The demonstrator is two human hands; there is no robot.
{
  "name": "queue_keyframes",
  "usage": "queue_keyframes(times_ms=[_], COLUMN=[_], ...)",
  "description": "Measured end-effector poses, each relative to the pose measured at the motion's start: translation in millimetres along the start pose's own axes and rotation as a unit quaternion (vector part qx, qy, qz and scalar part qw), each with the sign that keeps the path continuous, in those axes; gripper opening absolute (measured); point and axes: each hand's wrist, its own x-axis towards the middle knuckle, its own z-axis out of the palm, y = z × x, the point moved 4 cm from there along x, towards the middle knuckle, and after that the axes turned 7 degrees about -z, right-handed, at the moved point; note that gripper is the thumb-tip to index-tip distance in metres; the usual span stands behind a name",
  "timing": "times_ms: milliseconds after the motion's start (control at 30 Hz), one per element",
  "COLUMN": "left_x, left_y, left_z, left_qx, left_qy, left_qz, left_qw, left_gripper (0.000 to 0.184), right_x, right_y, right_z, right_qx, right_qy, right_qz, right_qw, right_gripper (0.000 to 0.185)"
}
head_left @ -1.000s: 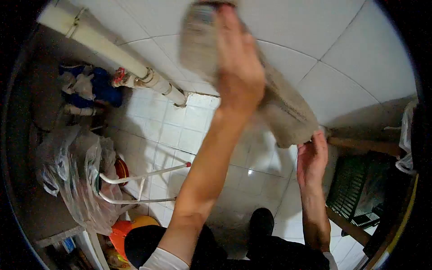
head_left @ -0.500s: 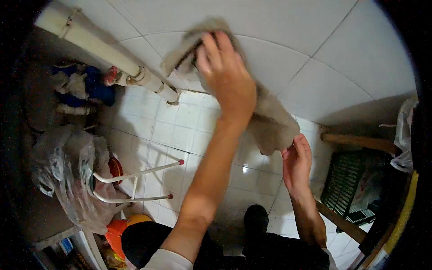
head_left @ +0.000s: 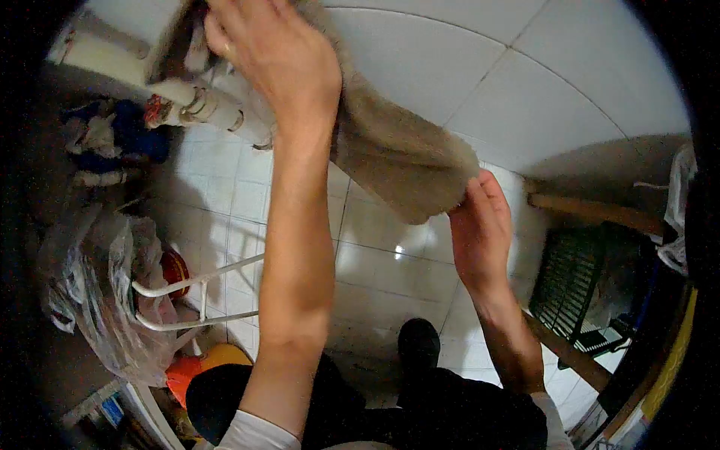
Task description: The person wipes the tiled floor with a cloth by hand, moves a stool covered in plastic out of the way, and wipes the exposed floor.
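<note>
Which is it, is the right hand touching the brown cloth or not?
Touching. The head view shows the right hand pinching the edge of the brown cloth, with no gap between them.

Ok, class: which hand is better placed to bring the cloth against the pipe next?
Probably the left hand: it is at the upper part of the cloth, beside the pipe in this view, while the right hand pinches the lower end, farther away.
</note>
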Motion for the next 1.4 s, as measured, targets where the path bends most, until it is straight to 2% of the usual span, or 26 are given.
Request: queue_keyframes(times_ms=[100, 167, 233, 300, 367, 467, 533, 600, 633, 700, 733, 800, 833, 900, 967, 1000, 1033, 1067, 1100, 1133, 1167, 1200, 1267, 1300, 1367, 1400], left_x=[-86, -159, -205, -222, -226, -224, -209, -166, -141, -124, -122, -138, -140, -146, -166, -166, -167, -179, -192, -200, -213, -245, -288, -289, -282, -272], left_y=[-36, -46, -20, 19, 46, 27, -7, -47, -65, -105, -119, -156, -153, -145, -128, -89, -49, -6, 38, 66, 96, 103, 85, 70, 51, 37], left_z=[43, 74, 87, 88, 83, 88, 93, 94, 87, 86, 84, 89, 88, 80, 99, 104, 109, 117, 124, 132, 135, 144, 152, 151, 148, 145], left_qx=[-0.02, -0.072, -0.102, -0.166, -0.16, -0.118, -0.015, -0.022, -0.079, -0.086, -0.1, -0.256, -0.294, -0.249, -0.332, -0.285, -0.231, -0.154, -0.076, -0.075, -0.092, -0.18, -0.313, -0.363, -0.301, -0.181], left_qy=[-0.048, -0.091, -0.154, -0.214, -0.3, -0.354, -0.27, -0.071, -0.035, -0.014, -0.006, -0.018, -0.029, -0.08, -0.042, -0.028, -0.009, -0.066, -0.109, -0.327, -0.522, -0.554, -0.518, -0.451, -0.409, -0.433], left_qz=[-0.198, -0.266, -0.261, -0.222, -0.217, -0.22, -0.149, -0.197, -0.254, -0.321, -0.349, -0.482, -0.532, -0.586, -0.508, -0.46, -0.411, -0.352, -0.283, -0.221, -0.14, -0.078, -0.069, -0.117, -0.079, 0.0], left_qw=[0.979, 0.957, 0.948, 0.937, 0.915, 0.901, 0.951, 0.978, 0.963, 0.943, 0.932, 0.838, 0.793, 0.767, 0.794, 0.841, 0.882, 0.921, 0.95, 0.916, 0.837, 0.809, 0.793, 0.807, 0.858, 0.883], left_gripper=[0.061, 0.057, 0.06, 0.061, 0.06, 0.059, 0.058, 0.058, 0.059, 0.062, 0.063, 0.067, 0.069, 0.071, 0.073, 0.072, 0.071, 0.064, 0.059, 0.051, 0.044, 0.045, 0.046, 0.048, 0.05, 0.052], right_x=[1, -2, -12, -21, -21, -19, -20, -22, -18, -12, -11, 5, 9, 15, 16, 14, 13, 12, 8, 2, -4, -13, -20, -27, -34, -39], right_y=[17, 34, 42, 38, 34, 32, 34, 47, 55, 72, 81, 80, 80, 80, 77, 76, 75, 76, 54, 51, 43, 40, 28, 30, 30, 37], right_z=[-9, -25, -44, -66, -81, -97, -103, -101, -90, -62, -46, -7, -2, 11, -9, -23, -42, -70, -74, -102, -124, -150, -172, -191, -198, -198], right_qx=[-0.005, -0.016, -0.032, -0.03, -0.03, -0.044, -0.052, -0.069, -0.1, -0.172, -0.187, -0.155, -0.154, -0.147, -0.168, -0.181, -0.124, -0.038, -0.062, -0.064, -0.1, -0.076, -0.086, -0.044, -0.064, -0.064], right_qy=[-0.016, 0.005, 0.053, 0.11, 0.14, 0.175, 0.165, 0.13, 0.088, -0.004, 0.017, -0.119, -0.121, -0.14, -0.07, -0.037, 0.041, 0.025, 0.121, 0.178, 0.209, 0.232, 0.243, 0.254, 0.278, 0.275], right_qz=[0.01, 0.035, 0.064, 0.082, 0.077, 0.049, 0.074, 0.089, 0.091, 0.095, 0.089, 0.036, 0.049, 0.076, 0.058, 0.053, 0.085, 0.092, 0.126, 0.12, 0.111, 0.085, 0.079, 0.063, 0.071, 0.07], right_qw=[1.0, 0.999, 0.996, 0.99, 0.987, 0.982, 0.982, 0.985, 0.987, 0.981, 0.978, 0.98, 0.979, 0.976, 0.982, 0.981, 0.988, 0.995, 0.983, 0.975, 0.966, 0.966, 0.963, 0.964, 0.956, 0.957], right_gripper=[0.021, 0.02, 0.019, 0.017, 0.016, 0.013, 0.014, 0.016, 0.018, 0.021, 0.023, 0.024, 0.024, 0.023, 0.023, 0.022, 0.016, 0.008, 0.004, 0.006, 0.011, 0.019, 0.023, 0.025, 0.026, 0.025])
